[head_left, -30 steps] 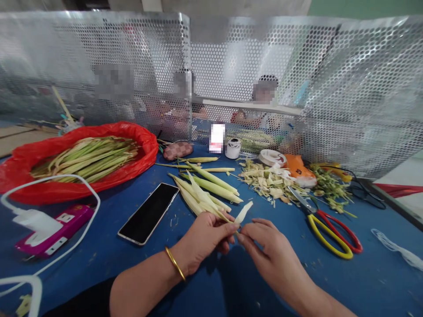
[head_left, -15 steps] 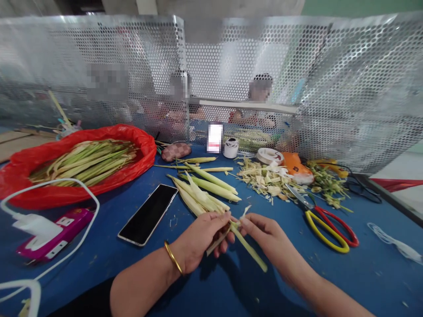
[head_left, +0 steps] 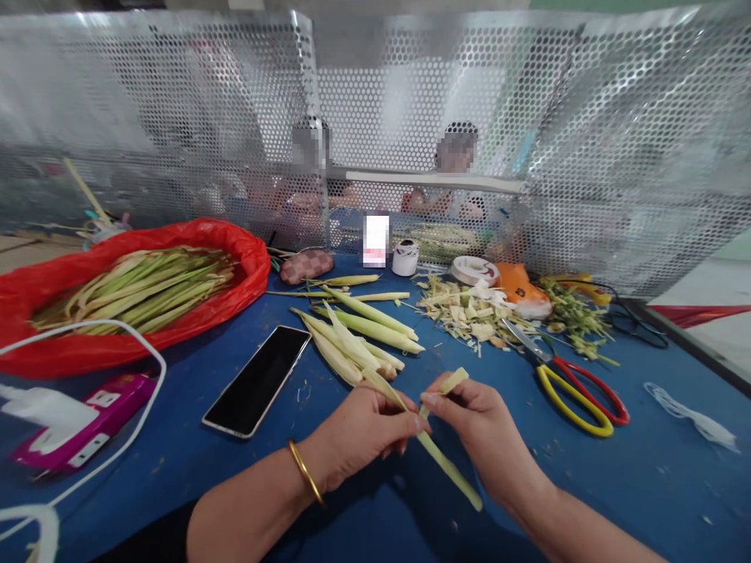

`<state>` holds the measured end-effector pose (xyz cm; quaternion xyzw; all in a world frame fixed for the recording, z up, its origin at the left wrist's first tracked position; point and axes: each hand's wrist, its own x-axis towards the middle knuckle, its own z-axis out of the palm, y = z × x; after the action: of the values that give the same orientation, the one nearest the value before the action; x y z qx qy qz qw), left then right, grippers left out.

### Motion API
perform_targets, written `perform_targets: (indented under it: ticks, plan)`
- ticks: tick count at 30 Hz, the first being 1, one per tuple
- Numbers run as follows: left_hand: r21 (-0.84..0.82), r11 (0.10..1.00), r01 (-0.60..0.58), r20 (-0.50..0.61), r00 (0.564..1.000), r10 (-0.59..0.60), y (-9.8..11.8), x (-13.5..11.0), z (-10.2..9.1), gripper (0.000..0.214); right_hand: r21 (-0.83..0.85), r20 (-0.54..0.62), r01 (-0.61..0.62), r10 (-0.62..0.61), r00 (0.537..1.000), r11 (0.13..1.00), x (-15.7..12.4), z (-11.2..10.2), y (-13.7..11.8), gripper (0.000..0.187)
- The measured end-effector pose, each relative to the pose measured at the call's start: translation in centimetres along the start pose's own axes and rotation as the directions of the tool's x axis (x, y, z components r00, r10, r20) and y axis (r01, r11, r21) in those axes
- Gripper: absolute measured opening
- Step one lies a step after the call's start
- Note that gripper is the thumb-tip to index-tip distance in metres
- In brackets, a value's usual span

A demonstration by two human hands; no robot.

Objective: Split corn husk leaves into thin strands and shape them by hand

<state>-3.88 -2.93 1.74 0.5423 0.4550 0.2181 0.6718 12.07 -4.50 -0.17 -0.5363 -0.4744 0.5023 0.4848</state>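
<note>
My left hand [head_left: 371, 426], with a gold bangle at the wrist, is closed on a long pale green plant strip [head_left: 449, 467]. The strip slants down to the right, its lower end free above the blue table. Close beside it, my right hand [head_left: 472, 414] pinches a short, flat end of strip [head_left: 454, 381] between thumb and fingers. Whether both pieces are one strip is hidden by the fingers. Just beyond my left hand lie several pale green leafy husks [head_left: 343, 356], some overlapping. Scissors [head_left: 578, 399] with red and yellow handles lie to the right of my right hand.
A red plastic bag [head_left: 235, 313] of long stalks stands left, near a purple power strip [head_left: 88, 422] and a phone [head_left: 258, 383]. Plant scraps [head_left: 463, 313], a tape roll [head_left: 474, 270] and white string [head_left: 692, 414] lie right. Behind a perforated metal screen [head_left: 399, 102] sit people.
My right hand has turned, and the flat end in its pinch now sticks up to the right. My left hand's grip has shifted, thumb now across the strip. The view has tilted slightly.
</note>
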Motion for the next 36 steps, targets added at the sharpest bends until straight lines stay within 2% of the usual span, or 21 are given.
perform_targets:
  ticks: [4, 7, 9, 10, 11, 12, 13, 15, 16, 18, 21, 26, 29, 31, 33, 35, 36]
  plan:
    - [-0.028, 0.999, 0.021, -0.007, 1.000, -0.021, 0.0, 0.1, 0.0, 0.026, -0.071, -0.007, 0.024, -0.024, 1.000, 0.997, 0.5, -0.1, 0.3, 0.024]
    - [-0.078, 0.996, 0.046, -0.008, 0.999, -0.046, -0.3, 0.2, 0.1, 0.032, -0.175, -0.014, 0.072, -0.075, 0.997, 0.982, 1.3, -1.0, 0.5, 0.025]
    - [-0.118, 0.991, 0.068, 0.017, 0.998, -0.066, -0.5, 0.2, 0.2, 0.039, -0.279, -0.120, 0.151, -0.191, 0.974, 0.948, 1.8, -1.9, 0.3, 0.032]
    - [-0.129, 0.988, 0.079, 0.029, 0.997, -0.076, -0.5, 0.2, 0.2, 0.041, -0.352, -0.169, 0.197, -0.270, 0.948, 0.915, 1.9, -2.3, 0.2, 0.040]
    - [-0.130, 0.988, 0.088, 0.040, 0.996, -0.084, -0.6, 0.1, 0.3, 0.042, -0.434, -0.171, 0.249, -0.351, 0.921, 0.866, 1.9, -2.5, 0.0, 0.042]
    - [-0.123, 0.988, 0.091, 0.047, 0.995, -0.086, -0.7, 0.1, 0.4, 0.041, -0.508, -0.123, 0.304, -0.418, 0.900, 0.806, 1.8, -2.6, -0.3, 0.039]
    - [-0.107, 0.991, 0.084, 0.056, 0.995, -0.079, -0.8, 0.1, 0.5, 0.039, -0.558, -0.028, 0.365, -0.456, 0.889, 0.745, 1.6, -2.5, -0.5, 0.030]
    - [-0.057, 0.997, 0.047, 0.081, 0.996, -0.043, -1.2, 0.1, 0.9, 0.033, -0.575, 0.186, 0.461, -0.441, 0.878, 0.676, 1.0, -1.9, -1.0, 0.016]
    - [-0.028, 0.999, 0.026, 0.089, 0.996, -0.023, -1.5, 0.1, 1.1, 0.031, -0.562, 0.265, 0.477, -0.400, 0.878, 0.676, 0.6, -1.4, -1.2, 0.012]
    - [0.009, 1.000, 0.003, 0.099, 0.995, -0.004, -1.9, 0.1, 1.6, 0.032, -0.530, 0.326, 0.455, -0.323, 0.888, 0.716, 0.1, -0.6, -1.3, 0.016]
    - [-0.008, 1.000, 0.007, 0.104, 0.995, -0.006, -2.1, 0.0, 1.9, 0.031, -0.516, 0.275, 0.435, -0.338, 0.900, 0.737, -0.3, 0.0, -1.2, 0.024]
    - [0.002, 1.000, 0.022, 0.131, 0.991, -0.022, -1.3, -0.2, 1.9, 0.036, -0.564, 0.184, 0.521, -0.517, 0.836, 0.641, -0.4, 0.2, -0.8, 0.030]
    - [0.007, 0.999, 0.042, 0.150, 0.988, -0.042, -1.3, -0.1, 1.9, 0.037, -0.567, 0.208, 0.541, -0.528, 0.824, 0.621, -0.3, 0.3, -0.6, 0.032]
    - [-0.035, 0.998, 0.055, 0.120, 0.991, -0.050, -1.4, -0.1, 1.9, 0.037, -0.578, 0.206, 0.542, -0.533, 0.821, 0.610, -0.1, 0.0, -0.6, 0.025]
    - [-0.118, 0.991, 0.063, 0.061, 0.997, -0.056, -1.4, 0.0, 1.7, 0.037, -0.619, 0.145, 0.529, -0.578, 0.803, 0.580, 0.2, -0.8, -1.0, 0.012]
    - [-0.220, 0.974, 0.050, -0.009, 0.999, -0.053, -1.2, 0.0, 1.4, 0.042, -0.688, 0.080, 0.504, -0.636, 0.767, 0.521, 0.3, -2.0, -1.7, 0.023]
    - [-0.268, 0.963, 0.034, -0.045, 0.998, -0.048, -1.0, 0.0, 1.2, 0.046, -0.706, 0.069, 0.496, -0.649, 0.758, 0.505, 0.3, -2.5, -2.1, 0.020]
